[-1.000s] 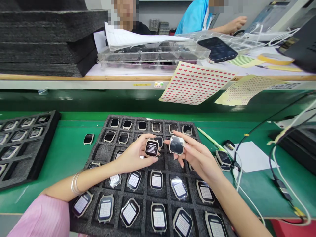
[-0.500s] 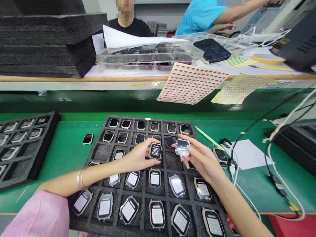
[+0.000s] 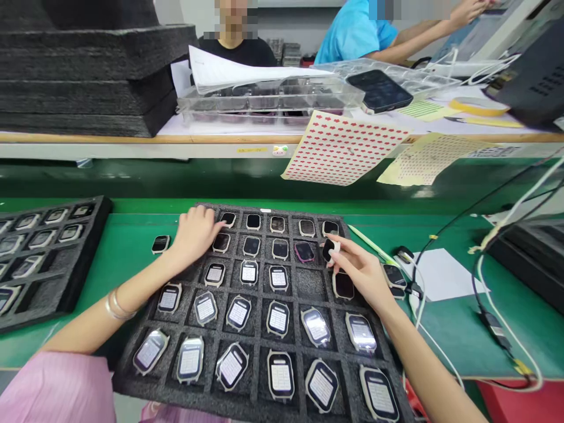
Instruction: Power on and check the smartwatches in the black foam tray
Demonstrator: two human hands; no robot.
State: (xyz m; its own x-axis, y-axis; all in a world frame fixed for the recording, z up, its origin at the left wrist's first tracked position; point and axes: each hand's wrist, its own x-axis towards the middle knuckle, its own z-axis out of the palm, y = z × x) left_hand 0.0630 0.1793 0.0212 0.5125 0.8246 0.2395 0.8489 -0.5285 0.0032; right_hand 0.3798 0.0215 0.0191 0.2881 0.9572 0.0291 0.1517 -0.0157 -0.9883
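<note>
"Spreading apart, aren't they? Half a second ago both hands were together over the middle of the tray."

"Yes. The left hand has gone out to the tray's eleven o'clock corner, and the lit watch it held no longer shows in its fingers. It has probably parted with that one, though I can't say where."

"Gripping anything there?"

"Can't tell; the back of the hand covers the corner. Its thumb is by a dark-screened watch in the back row. The right hand, shifted towards two o'clock, pinches a tilted watch between thumb and fingers, at the right-hand column. So I'd judge just one watch is surely in hand."

"And room?"

"At one o'clock from the tray's middle, a pocket shows its foam floor, near the right fingers. Outside the edge at ten, a loose watch lies beside the left forearm, with green work surface between it and a second tray. Two o'clock looks tightest: a pair of watches sits near the right wrist, cables beyond at three. The shelf edge runs across twelve."
</note>
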